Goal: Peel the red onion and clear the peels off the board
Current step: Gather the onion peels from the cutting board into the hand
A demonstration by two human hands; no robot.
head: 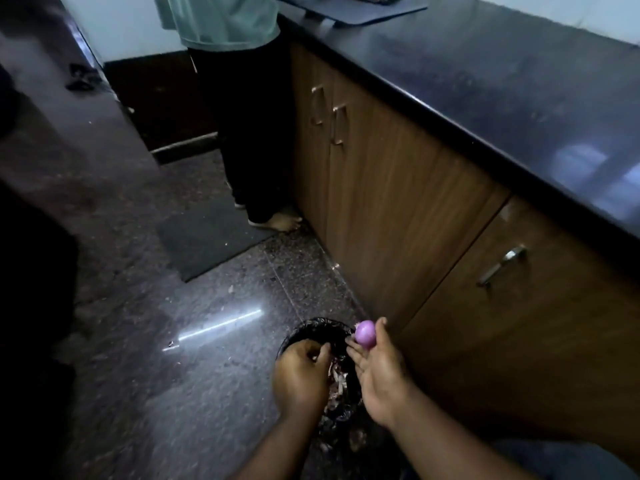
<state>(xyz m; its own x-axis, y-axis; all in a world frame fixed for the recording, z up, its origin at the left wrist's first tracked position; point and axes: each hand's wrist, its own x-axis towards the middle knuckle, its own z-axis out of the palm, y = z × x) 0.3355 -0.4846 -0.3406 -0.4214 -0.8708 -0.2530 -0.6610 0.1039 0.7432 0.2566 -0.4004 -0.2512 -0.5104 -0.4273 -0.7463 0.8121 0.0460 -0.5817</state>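
A small peeled red onion (pixel 365 334), smooth and purple, is pinched at the fingertips of my right hand (pixel 380 372), just above the far rim of a black-lined bin (pixel 311 329) on the floor. My left hand (pixel 300 374) hovers over the bin with its fingers curled inward; whether it holds any peel cannot be made out. Pale and purple peels (pixel 337 375) lie inside the bin between my two hands. The cutting board (pixel 360 8) is on the dark counter at the top, far from my hands.
Wooden cabinet doors (pixel 398 209) with metal handles stand right beside the bin, under a black countertop (pixel 502 84). Another person (pixel 239 109) stands barefoot at the counter ahead, next to a dark floor mat (pixel 204 237). Polished stone floor spreads to the left.
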